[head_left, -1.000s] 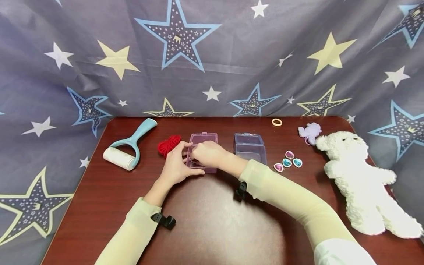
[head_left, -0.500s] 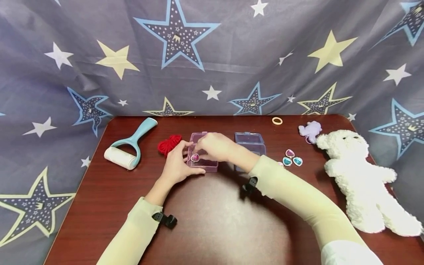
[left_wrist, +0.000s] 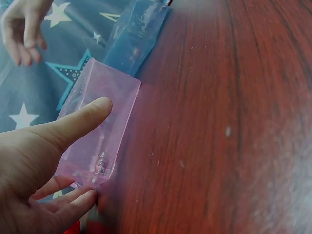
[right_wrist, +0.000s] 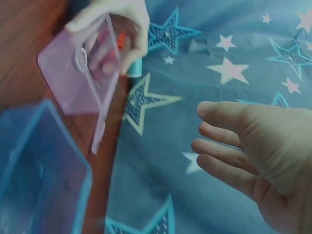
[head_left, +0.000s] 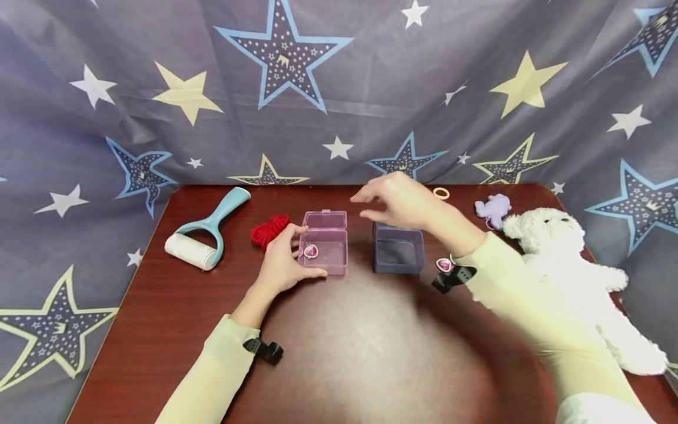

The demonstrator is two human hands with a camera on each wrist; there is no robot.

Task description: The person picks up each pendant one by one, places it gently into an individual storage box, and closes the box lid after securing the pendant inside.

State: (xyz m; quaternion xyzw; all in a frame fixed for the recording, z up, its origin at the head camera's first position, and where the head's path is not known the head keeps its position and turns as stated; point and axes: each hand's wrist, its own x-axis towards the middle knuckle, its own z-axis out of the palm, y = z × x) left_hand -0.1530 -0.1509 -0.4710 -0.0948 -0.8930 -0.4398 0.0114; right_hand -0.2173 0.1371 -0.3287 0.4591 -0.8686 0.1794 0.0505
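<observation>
My left hand holds the left end of a clear pink plastic box, its lid raised at the back. In the left wrist view the thumb lies along the front wall, with the other fingers round the end. Inside the box, at the left, sits a pink gem with a silvery rim. My right hand hovers over the back of a clear dark blue box, holding nothing, its fingers loosely extended. That hand hides most of the blue box's raised lid.
Right of the blue box lies another pink gem; the sleeve covers the other gems there. A white teddy bear, a purple toy and a ring are at the right. Red yarn and a lint roller lie left.
My right hand has let go of the pink gem in the pink box, then lifted out and moved right to above the blue box. The left hand stays in place.
</observation>
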